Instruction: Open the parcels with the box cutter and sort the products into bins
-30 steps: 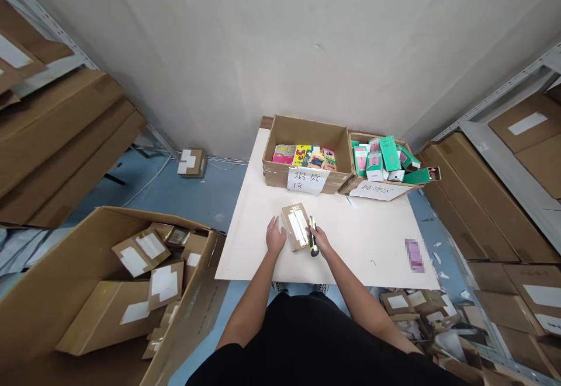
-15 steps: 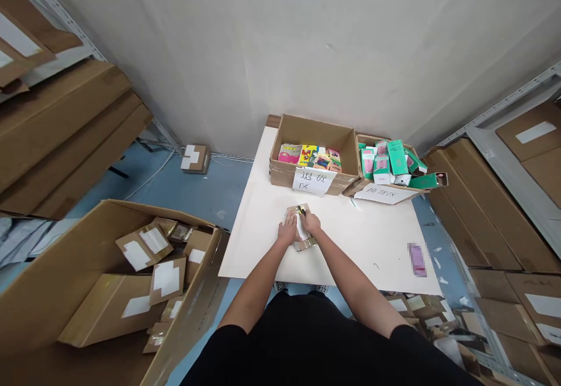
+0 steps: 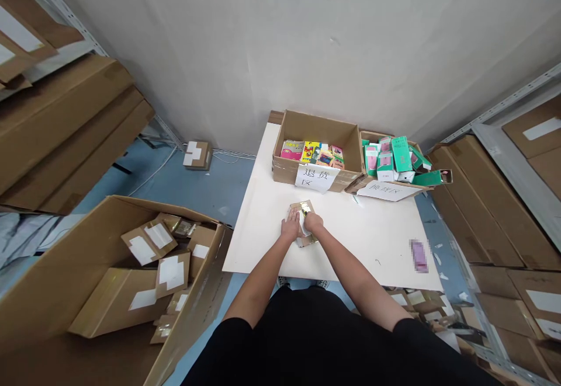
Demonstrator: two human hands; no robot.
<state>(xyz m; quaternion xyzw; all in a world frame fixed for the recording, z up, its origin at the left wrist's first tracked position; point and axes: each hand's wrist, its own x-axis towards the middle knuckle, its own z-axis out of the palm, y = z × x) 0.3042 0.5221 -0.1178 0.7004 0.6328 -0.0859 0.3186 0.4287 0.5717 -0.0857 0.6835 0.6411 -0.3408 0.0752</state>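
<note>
A small cardboard parcel with shiny clear tape and a white label lies flat on the white table in front of me. My left hand rests on the parcel's left side, fingers stretched out over it. My right hand is closed round a yellow-and-black box cutter over the parcel's upper part. Most of the cutter is hidden by the fingers, and I cannot make out its blade.
Behind the parcel stand an open carton of colourful boxes and another carton of green-and-pink boxes. A purple blurred item lies at the table's right. On the left is a big carton of parcels; shelves flank both sides.
My right hand has drawn slightly toward me along the parcel, and less of the box cutter shows. My left hand stays on the parcel. The view has shifted a little.
</note>
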